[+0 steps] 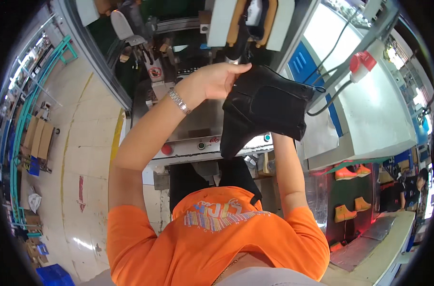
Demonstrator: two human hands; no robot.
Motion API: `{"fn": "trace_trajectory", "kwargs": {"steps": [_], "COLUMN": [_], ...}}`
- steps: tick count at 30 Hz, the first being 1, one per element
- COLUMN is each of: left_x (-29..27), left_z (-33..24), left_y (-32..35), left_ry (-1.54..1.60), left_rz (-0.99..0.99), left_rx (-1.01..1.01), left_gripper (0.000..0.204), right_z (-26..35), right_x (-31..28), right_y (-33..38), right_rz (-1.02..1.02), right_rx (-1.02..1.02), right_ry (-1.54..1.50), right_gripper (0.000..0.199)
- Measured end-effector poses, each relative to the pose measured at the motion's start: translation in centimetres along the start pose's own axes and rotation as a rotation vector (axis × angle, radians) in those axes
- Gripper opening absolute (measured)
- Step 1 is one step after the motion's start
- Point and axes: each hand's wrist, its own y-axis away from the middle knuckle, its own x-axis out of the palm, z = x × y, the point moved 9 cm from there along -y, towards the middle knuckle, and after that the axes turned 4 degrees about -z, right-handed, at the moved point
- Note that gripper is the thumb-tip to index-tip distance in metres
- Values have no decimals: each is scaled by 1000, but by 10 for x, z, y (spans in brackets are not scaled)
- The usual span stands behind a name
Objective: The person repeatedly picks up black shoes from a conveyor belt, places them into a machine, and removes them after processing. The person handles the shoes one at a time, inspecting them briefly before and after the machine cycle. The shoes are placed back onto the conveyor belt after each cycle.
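Note:
A black ankle boot (276,102), with a smooth side panel and a small loop at its top edge, is held up in front of me. It lies tilted, its toe pointing down and its opening to the right. My left hand (219,81) grips it along the sole and heel side, thumb stretched over the edge and the other fingers partly hidden. My right forearm (289,167) rises behind the boot's shaft. The boot covers my right hand, so its fingers do not show.
Ahead stands a machine with pale upright pads (221,24), a red button (166,149) and a green button (267,137). A cable with a red connector (362,64) hangs at right. Several orange boots (345,213) sit on a dark belt; a person (410,190) is beyond. Cartons (38,137) stand far left.

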Motion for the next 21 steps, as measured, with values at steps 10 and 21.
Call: {"fn": "trace_trajectory", "kwargs": {"steps": [10, 21], "left_x": [-90, -148], "left_z": [-31, -164], "left_y": [142, 235], "left_ry": [-481, -733], "left_rz": [-27, -310], "left_rx": [276, 917], "left_gripper": [46, 44], "right_z": [-72, -18], "right_x": [51, 214], "right_y": [-66, -180], "right_rz": [120, 404], "right_rx": [184, -58], "right_ry": [-395, -251], "right_gripper": [26, 15]}}
